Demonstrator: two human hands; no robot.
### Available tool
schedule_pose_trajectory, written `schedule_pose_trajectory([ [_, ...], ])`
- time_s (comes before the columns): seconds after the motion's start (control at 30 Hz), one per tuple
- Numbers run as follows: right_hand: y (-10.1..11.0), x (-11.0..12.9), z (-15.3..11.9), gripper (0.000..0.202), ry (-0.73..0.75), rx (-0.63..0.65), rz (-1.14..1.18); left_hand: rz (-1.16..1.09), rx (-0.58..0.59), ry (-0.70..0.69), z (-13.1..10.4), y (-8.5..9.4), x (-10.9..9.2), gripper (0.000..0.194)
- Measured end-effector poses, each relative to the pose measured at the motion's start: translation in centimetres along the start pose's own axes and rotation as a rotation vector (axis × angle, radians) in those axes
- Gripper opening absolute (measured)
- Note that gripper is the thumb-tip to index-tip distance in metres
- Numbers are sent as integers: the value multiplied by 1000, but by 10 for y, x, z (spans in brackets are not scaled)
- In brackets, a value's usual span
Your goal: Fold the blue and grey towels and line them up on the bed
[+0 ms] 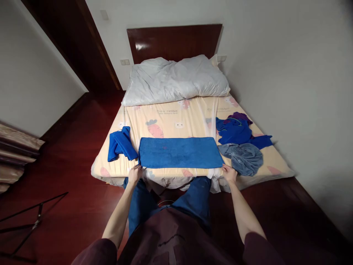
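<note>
Maroon shirt [171, 239], hands [135, 174] [229, 173] pinching blue towel [180, 152]

We see the tripod legs [38, 217] cut off at left; the grey towel's lettering [236, 158] is illegible.

Dark maroon top [149, 239], plain-looking fabric, loose cut. Left sleeve [97, 252] and right sleeve [259, 248] short, same maroon, hems near elbows. Front print [171, 241]: thin dark wavy line, blocky shapes below, too dim to read. Blue trousers [194, 198], long legs, soft creases. Forearms [118, 217], left hand [135, 174], right hand [229, 173] bare.
</note>
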State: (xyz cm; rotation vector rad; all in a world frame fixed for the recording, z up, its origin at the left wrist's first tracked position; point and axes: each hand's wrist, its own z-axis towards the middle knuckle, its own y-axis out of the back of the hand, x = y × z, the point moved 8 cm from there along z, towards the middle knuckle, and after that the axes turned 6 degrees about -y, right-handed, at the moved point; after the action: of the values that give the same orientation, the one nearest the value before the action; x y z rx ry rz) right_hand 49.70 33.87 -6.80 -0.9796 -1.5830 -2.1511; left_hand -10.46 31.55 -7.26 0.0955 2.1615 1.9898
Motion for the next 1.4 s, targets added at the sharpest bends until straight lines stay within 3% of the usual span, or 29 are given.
schedule_pose_trajectory([
  [0.17,-5,-34,-2,18,-97,-46,43,40,45,20,1,3,6,35],
  [0.3,-20,-52,-5,24,-193,-6,-58,61,-25,-50,29,32,13,36],
  [0.4,-28,-51,-14,32,-160,-76,-144,121,-61,-130,57,45,20,37],
  [0.5,-37,-48,-26,39,-127,-135,-208,160,0,-193,79,38,33,47],
  [0.6,-46,-47,-35,45,-121,-91,-234,180,61,-223,88,24,55,50],
  [0.8,-43,-46,-34,45,-123,-93,-329,239,60,-257,71,8,86,46],
  [0.9,-49,-40,-14,46,-61,-54,-338,238,32,-241,66,8,85,42],
  [1.0,-61,-35,20,51,2,63,-304,176,-48,-171,72,12,76,40],
  [1.1,-71,-46,59,54,-42,191,-325,114,-135,-117,79,11,58,49],
  [1.27,-62,-89,111,57,-233,270,-391,2,-129,-94,77,-22,27,57],
  [1.4,-41,-112,129,58,-390,254,-447,-56,-112,-46,68,-45,18,62],
])
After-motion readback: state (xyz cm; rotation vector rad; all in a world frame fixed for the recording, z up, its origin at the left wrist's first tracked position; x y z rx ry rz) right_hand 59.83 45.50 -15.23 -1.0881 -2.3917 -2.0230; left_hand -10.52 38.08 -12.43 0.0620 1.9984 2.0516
